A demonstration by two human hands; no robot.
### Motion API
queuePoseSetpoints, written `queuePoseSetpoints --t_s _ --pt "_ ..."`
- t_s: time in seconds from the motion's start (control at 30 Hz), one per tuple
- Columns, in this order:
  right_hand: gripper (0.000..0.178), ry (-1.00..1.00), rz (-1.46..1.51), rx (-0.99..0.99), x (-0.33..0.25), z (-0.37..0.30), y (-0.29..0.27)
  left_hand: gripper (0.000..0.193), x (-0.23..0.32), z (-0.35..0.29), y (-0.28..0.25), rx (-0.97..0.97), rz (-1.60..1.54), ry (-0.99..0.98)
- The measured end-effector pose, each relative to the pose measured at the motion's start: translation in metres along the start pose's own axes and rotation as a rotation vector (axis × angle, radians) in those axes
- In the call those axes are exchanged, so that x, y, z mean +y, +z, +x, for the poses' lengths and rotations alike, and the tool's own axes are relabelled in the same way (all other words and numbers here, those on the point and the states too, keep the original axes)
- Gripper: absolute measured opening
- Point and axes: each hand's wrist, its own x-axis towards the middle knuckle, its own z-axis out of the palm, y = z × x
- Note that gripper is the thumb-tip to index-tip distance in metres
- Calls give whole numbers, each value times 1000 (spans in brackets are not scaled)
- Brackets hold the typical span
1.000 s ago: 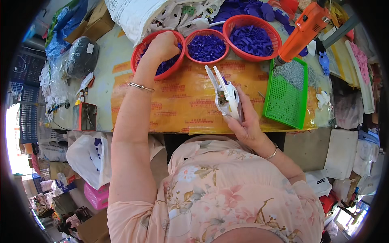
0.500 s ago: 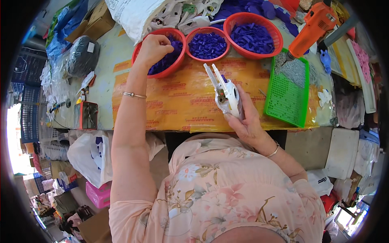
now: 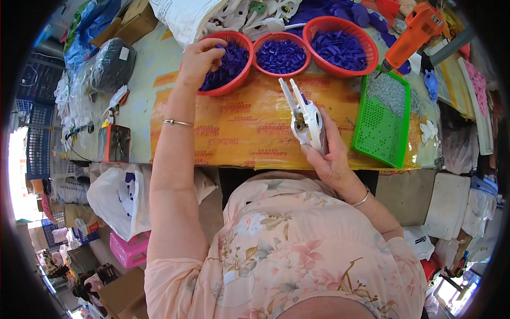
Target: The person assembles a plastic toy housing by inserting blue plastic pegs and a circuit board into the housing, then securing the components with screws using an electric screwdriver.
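My left hand is over the left edge of a red basket that holds small purple plastic pieces. Its fingers are curled together, and whatever may be between them is too small or hidden to name. My right hand grips a white plastic housing, held above the table's near part. Two long prongs stick out from the housing toward the far side, and its hollow inside shows small parts. A bit of purple shows beside the prongs.
Two more red baskets hold purple pieces. On the right are a green tray with small metal parts and an orange electric screwdriver. A white sack lies behind. A small red-edged box stands left.
The view has shifted slightly. My left hand stays at the left basket, its fingers a little more spread over the pieces. My right hand still holds the white housing.
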Motion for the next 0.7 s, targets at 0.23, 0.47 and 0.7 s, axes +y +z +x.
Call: queuePoseSetpoints --t_s 0.23,0.47,0.7 --pt "73 -19 21 51 -1 -1 3 13 5 -22 -3 209 35 76" --pt "69 -52 -49 53 -6 3 0 18 38 -96 57 -15 -54 69" --pt "68 -110 -191 83 -2 7 2 17 9 -148 106 -79 -520 -62"
